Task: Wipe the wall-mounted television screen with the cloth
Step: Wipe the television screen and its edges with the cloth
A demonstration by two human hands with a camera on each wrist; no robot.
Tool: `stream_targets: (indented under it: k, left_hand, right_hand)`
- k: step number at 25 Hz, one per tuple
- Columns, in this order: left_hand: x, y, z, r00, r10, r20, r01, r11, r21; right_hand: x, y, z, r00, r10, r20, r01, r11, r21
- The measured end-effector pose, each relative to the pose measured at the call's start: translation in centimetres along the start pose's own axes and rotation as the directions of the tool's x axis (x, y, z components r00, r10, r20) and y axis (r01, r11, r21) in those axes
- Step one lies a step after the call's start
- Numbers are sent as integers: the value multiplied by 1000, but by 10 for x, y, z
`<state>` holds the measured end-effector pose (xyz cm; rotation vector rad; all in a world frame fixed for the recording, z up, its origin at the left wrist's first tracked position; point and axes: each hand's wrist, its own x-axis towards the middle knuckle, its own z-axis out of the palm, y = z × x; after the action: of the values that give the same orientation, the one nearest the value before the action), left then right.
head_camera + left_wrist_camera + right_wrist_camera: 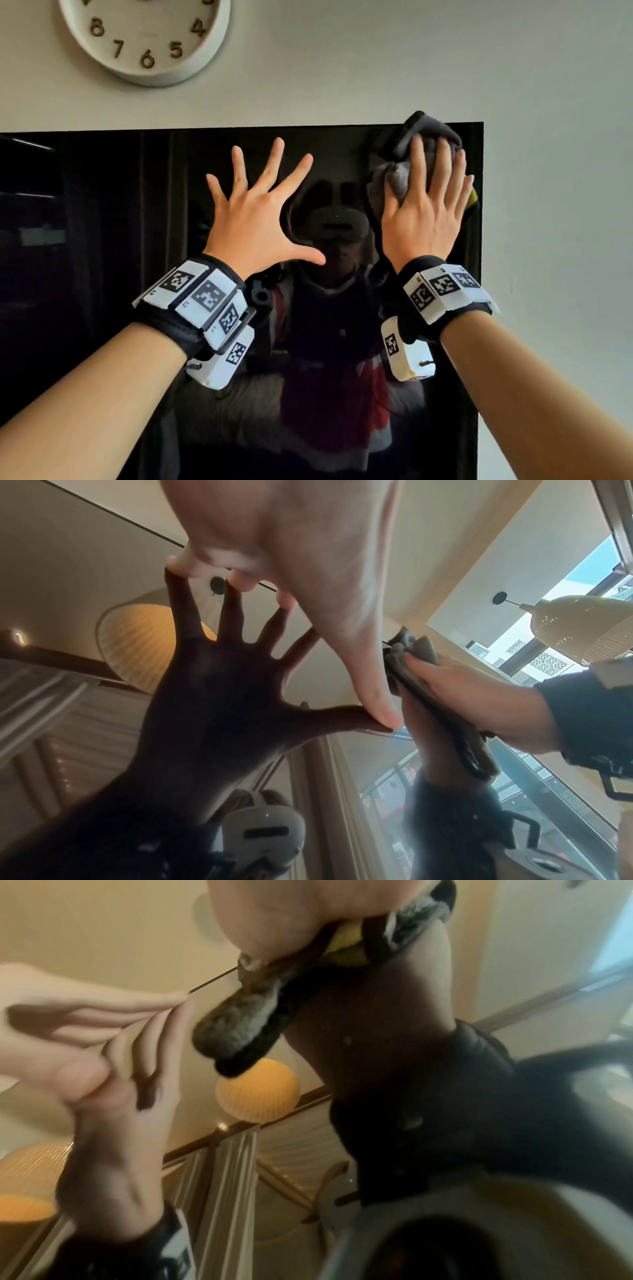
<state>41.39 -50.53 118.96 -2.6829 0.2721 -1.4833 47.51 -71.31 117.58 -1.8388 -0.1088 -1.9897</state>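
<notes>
Up at the left edge of your view, a round white clock (144, 34) hangs on the pale wall (376, 68), above the television screen (85, 308). The screen is dark and glossy and fills most of the lower view; its right edge stands just past your right wrist.

Your left hand (255, 219) is spread wide, all five fingers splayed and straight, planted flat toward the glass at the middle of the screen. From the left wrist view the fingertips (178, 564) meet their own dark reflection, so they touch the screen. It holds nothing. A black wristband with white marker blocks (202, 301) wraps that wrist.

Between your hands the glass mirrors a person wearing a headset (329, 222).

To the right, your right hand (426, 212) lies with straight fingers over the cloth (394, 171), pressing it to the screen close to the top right corner. The cloth is grey and bunched, with a dark fold reaching just above the screen's upper edge and a bit of yellow showing by the little finger. The right wrist view shows the cloth (240, 1026) squeezed between palm and glass. A matching right wristband (442, 294) sits on that wrist.
</notes>
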Motion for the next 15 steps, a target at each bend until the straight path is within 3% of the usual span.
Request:
stream_targets:
  k: [2,5,6,9,10,13,15]
  left_hand:
    - [-1,1,-1,1000,3,7,-3,1000,3]
    - [-1,1,-4,1000,-3,15,3,1000,-2]
    - [-1,1,-3,1000,0,18,0,1000,-1]
    - [-1,1,-4,999,5,32,-5,1000,0]
    - [-1,1,-4,999,6,33,-6,1000,-1]
    - [-2,0,-6,1000,1,27,0,1000,-2]
    - [-2,0,-5,1000,-1,29,1,1000,1]
  right_hand:
    - [-1,-3,-4,997,71,10,-71,997,-3]
    - [-18,-9,0,978,-192,76,193,981,-4]
    - [-13,-2,-2,981,-185,60,185,983,-4]
    - [5,14,-10,993,117,12,-117,993,-13]
    - [4,11,-10,994,110,19,-110,994,-22]
    - [-13,0,-7,974,-200,104,203,979,-12]
    - [0,13,-10,986,-139,90,141,990,-14]
